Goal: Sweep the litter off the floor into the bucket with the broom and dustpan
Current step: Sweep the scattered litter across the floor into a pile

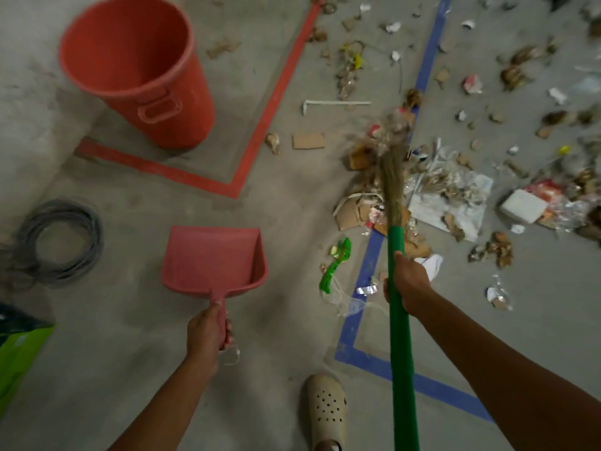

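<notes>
My left hand (208, 333) grips the handle of a pink dustpan (211, 258), held above the concrete floor with its mouth pointing away from me; the pan looks empty. My right hand (406, 284) grips the green handle of a broom (401, 353). Its straw bristles (392, 177) are blurred over a heap of litter (432, 190) of cardboard scraps, plastic and paper on the right. A red bucket (136, 70) stands upright at the upper left, well apart from the litter and the dustpan.
Red tape (260, 125) marks a corner round the bucket; blue tape (364, 288) frames the littered area. A coil of grey cable (58, 242) lies at the left, a green bag (16, 353) at the lower left. My beige clog (327, 408) is at the bottom.
</notes>
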Motion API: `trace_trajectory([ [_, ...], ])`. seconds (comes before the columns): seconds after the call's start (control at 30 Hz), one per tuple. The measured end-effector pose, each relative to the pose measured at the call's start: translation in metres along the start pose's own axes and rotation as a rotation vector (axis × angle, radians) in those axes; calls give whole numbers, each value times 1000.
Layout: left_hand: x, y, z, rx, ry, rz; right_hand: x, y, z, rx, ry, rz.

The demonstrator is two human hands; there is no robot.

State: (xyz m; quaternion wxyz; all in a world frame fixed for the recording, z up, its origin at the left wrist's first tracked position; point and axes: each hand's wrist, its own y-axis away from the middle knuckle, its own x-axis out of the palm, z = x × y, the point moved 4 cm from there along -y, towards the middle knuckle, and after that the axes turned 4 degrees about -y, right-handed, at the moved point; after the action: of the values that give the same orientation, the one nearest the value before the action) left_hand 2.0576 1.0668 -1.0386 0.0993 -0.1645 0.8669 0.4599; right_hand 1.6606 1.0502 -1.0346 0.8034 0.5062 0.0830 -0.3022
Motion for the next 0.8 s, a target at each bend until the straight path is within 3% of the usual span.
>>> trace_trajectory([
  [0.2,32,10,-3,34,-59,68,-26,23,-30,24,42,10],
  [0.33,37,14,9,30,-126,127,-38,49,-72,-127,162,-2],
  [0.5,31,7,32,23,-217,159,-39,77,-139,-315,500,82],
  [0.67,30,2,64,-8,-309,171,-25,72,-202,-295,794,255],
  [0.8,36,2,80,-17,-396,155,-29,42,-223,-226,885,287],
])
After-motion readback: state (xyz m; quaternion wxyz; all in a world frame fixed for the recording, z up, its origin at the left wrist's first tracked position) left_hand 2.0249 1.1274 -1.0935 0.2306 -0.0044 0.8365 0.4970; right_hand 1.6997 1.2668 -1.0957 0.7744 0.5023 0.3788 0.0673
